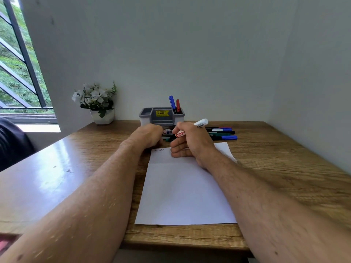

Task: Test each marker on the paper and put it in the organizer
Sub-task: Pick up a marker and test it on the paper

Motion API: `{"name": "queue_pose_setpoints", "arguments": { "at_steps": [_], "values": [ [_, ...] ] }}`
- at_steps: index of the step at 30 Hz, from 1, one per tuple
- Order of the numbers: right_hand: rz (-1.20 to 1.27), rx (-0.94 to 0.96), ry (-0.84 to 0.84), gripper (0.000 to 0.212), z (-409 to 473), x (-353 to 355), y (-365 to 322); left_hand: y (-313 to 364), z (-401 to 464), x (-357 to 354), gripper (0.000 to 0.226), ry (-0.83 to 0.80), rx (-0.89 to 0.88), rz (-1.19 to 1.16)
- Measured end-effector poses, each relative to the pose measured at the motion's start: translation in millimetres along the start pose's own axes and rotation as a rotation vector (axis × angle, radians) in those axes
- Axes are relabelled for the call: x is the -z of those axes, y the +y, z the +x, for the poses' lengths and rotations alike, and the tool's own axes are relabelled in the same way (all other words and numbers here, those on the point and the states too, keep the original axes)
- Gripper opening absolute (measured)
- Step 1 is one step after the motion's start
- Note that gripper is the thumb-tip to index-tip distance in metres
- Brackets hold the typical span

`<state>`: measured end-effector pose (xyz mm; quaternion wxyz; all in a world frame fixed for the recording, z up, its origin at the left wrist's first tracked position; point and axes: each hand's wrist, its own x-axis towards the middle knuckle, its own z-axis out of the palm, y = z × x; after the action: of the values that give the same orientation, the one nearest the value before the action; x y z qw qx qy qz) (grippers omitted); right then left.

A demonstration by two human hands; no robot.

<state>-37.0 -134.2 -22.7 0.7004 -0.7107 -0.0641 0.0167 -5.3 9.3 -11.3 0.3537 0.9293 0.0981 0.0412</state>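
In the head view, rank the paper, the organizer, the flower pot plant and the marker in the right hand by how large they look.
1. paper, easily largest, though nearest the camera.
2. and 3. organizer and flower pot plant: too alike to rank.
4. marker, partly hidden by the right hand.

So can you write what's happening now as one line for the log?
right hand: holds white marker | left hand: grip unclear | paper: small marks | organizer: blue and red markers inside
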Motion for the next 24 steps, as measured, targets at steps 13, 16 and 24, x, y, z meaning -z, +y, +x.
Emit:
{"name": "queue_pose_setpoints", "arguments": {
  "at_steps": [13,16,24],
  "values": [
    [-0.306,0.049,0.073,0.018,9.6,-5.4,9.5,-6.3,17.2,-1.3,0.029,-0.057,-0.017,0.092],
    [-0.337,0.071,0.064,0.017,9.9,-6.3,10.0,-8.6,22.0,-4.4,0.034,-0.063,-0.067,0.210],
    [-0.461,0.099,0.075,0.023,8.6,-7.0,9.3,-10.9,24.6,-3.3,0.032,-0.023,-0.097,0.255]
  ]
}}
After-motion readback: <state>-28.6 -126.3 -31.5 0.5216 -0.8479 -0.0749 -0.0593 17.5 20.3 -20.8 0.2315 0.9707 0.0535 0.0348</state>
